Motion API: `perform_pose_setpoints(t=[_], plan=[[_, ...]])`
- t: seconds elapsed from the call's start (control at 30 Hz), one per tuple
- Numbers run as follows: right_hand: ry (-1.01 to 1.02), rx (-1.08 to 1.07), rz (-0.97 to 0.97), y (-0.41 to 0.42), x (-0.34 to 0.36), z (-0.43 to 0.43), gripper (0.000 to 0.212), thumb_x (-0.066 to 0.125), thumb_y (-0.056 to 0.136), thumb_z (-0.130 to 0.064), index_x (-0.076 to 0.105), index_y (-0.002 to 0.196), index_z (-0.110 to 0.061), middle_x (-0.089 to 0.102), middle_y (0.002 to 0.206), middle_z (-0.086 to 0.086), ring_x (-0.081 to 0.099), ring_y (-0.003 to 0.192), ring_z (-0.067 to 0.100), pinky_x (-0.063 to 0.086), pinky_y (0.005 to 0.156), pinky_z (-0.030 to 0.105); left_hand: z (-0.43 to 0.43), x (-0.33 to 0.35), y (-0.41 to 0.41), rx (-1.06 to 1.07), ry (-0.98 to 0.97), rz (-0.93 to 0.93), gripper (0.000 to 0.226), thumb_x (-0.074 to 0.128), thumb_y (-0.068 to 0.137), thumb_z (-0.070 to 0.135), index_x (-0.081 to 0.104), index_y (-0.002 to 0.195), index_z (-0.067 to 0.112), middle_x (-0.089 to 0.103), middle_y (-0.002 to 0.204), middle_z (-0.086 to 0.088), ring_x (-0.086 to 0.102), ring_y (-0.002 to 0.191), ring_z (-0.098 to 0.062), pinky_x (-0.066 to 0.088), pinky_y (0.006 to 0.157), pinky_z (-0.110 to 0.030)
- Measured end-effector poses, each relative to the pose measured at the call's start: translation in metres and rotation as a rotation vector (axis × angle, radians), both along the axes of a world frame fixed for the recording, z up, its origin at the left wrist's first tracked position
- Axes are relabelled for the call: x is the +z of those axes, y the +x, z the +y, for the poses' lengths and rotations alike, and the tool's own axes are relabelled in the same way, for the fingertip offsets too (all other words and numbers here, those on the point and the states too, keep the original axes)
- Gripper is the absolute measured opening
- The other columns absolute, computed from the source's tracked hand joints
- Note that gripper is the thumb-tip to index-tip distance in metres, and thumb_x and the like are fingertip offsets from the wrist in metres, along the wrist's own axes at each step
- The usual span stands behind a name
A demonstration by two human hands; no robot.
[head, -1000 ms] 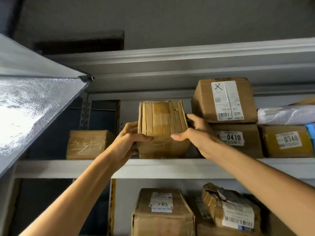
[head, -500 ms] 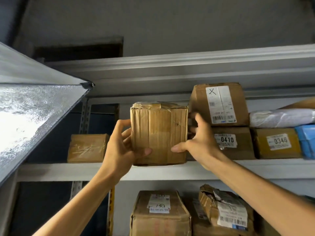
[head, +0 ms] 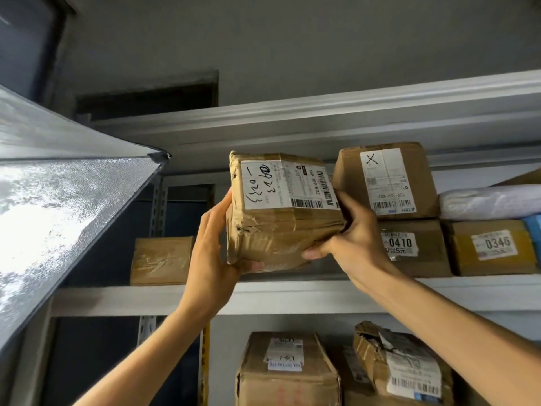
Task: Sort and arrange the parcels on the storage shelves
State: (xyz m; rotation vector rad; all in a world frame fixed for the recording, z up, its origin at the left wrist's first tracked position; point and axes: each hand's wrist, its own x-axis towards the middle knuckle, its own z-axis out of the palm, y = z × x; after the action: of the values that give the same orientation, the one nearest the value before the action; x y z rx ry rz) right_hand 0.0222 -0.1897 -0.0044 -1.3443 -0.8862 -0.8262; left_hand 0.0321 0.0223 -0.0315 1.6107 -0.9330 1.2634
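Head view shows both hands clasping a taped cardboard parcel (head: 281, 212) in front of the middle shelf (head: 292, 297), tilted so its scribbled label faces near. Left hand (head: 210, 247) grips the left side with the thumb under its bottom edge, and right hand (head: 351, 238) grips the right side. It appears lifted clear of the shelf, just left of the X-marked box (head: 386, 180) stacked on the 0410 box (head: 409, 247).

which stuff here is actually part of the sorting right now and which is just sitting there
In hand:
held parcel
left hand
right hand
middle shelf

Just sitting:
X-marked box
0410 box
0346 box
small taped box
white bag
lower-shelf boxes
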Motion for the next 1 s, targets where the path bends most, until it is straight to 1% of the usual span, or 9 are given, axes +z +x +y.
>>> perform_pose_setpoints(t=[0.1,0.2,0.33,0.53,0.67,0.73,0.83,0.9,1.0], plan=[[-0.012,0.006,0.043,0.000,0.008,-0.005,0.091,0.076,0.034,0.032,0.065,0.101,-0.028,0.073,0.090,-0.012,0.066,0.085,0.000,0.059,0.068,0.026,0.002,0.000,-0.002,-0.046,0.030,0.065,0.114,0.088,0.055,0.031,0.024,0.148,0.046,0.037,0.144,0.016,0.039,0.136,-0.021,0.054,0.091,-0.045],[-0.038,0.073,0.107,0.005,0.023,-0.012,0.083,0.073,0.036,0.033,0.066,0.094,-0.025,0.073,0.087,-0.009,0.067,0.086,0.008,0.059,0.066,0.029,0.002,0.006,-0.006,-0.054,-0.027,0.068,0.114,0.094,0.050,0.021,0.035,0.143,0.050,0.045,0.138,0.015,0.044,0.131,-0.019,0.056,0.083,-0.027],[-0.106,0.165,0.211,0.008,0.046,-0.021,0.053,0.062,0.056,0.036,0.063,0.081,-0.011,0.071,0.067,-0.004,0.065,0.070,0.013,0.048,0.045,0.018,-0.008,0.017,-0.019,-0.074,-0.154,0.056,0.103,0.098,0.038,0.034,0.054,0.131,0.044,0.047,0.135,0.020,0.046,0.127,-0.011,0.054,0.092,-0.041],[0.016,0.256,0.332,0.011,0.047,-0.022,0.032,0.062,0.073,0.019,0.063,0.090,-0.009,0.066,0.091,0.009,0.064,0.069,0.016,0.047,0.041,0.017,0.007,0.033,-0.028,-0.247,-0.039,0.317,0.099,0.093,0.047,0.022,0.051,0.133,0.047,0.049,0.138,0.004,0.055,0.119,-0.025,0.057,0.085,-0.036],[0.004,0.086,0.339,0.007,0.061,-0.014,0.076,0.082,0.047,-0.012,0.059,0.119,-0.006,0.069,0.109,0.011,0.068,0.088,0.020,0.056,0.055,0.023,0.006,0.027,-0.020,-0.300,-0.075,0.366,0.073,0.076,0.070,0.030,0.050,0.138,0.034,0.060,0.129,0.007,0.059,0.115,-0.018,0.051,0.093,-0.034],[-0.048,0.019,0.247,0.001,0.067,-0.006,0.057,0.085,0.057,-0.019,0.067,0.110,-0.010,0.074,0.099,0.005,0.070,0.086,0.016,0.056,0.062,0.022,0.007,0.026,-0.014,-0.386,-0.171,0.447,0.054,0.071,0.076,0.034,0.060,0.128,0.022,0.066,0.118,-0.002,0.059,0.117,-0.026,0.049,0.097,-0.039],[-0.249,-0.071,0.079,-0.009,0.069,0.000,0.031,0.076,0.075,-0.030,0.074,0.104,-0.022,0.074,0.103,-0.008,0.066,0.100,0.008,0.044,0.091,0.025,0.005,0.022,-0.008,-0.643,-0.384,0.583,0.046,0.061,0.082,0.031,0.058,0.123,0.011,0.063,0.122,-0.015,0.058,0.117,-0.030,0.053,0.090,-0.041],[-0.426,-0.004,0.044,-0.006,0.064,-0.004,0.052,0.071,0.072,-0.028,0.064,0.124,-0.034,0.063,0.127,-0.012,0.054,0.117,0.002,0.031,0.102,0.021,0.007,0.022,-0.007,-0.762,-0.489,0.617,0.045,0.056,0.085,0.032,0.057,0.124,0.009,0.067,0.118,-0.014,0.060,0.115,-0.030,0.058,0.082,-0.043],[-0.624,0.002,-0.038,-0.004,0.060,-0.001,0.081,0.076,0.070,-0.025,0.042,0.138,-0.050,0.037,0.149,-0.016,0.039,0.129,0.001,0.033,0.103,0.017,0.014,0.026,-0.008,-0.799,-0.529,0.663,0.042,0.054,0.089,0.040,0.057,0.123,0.016,0.065,0.121,-0.016,0.062,0.113,-0.036,0.055,0.086,-0.052]])
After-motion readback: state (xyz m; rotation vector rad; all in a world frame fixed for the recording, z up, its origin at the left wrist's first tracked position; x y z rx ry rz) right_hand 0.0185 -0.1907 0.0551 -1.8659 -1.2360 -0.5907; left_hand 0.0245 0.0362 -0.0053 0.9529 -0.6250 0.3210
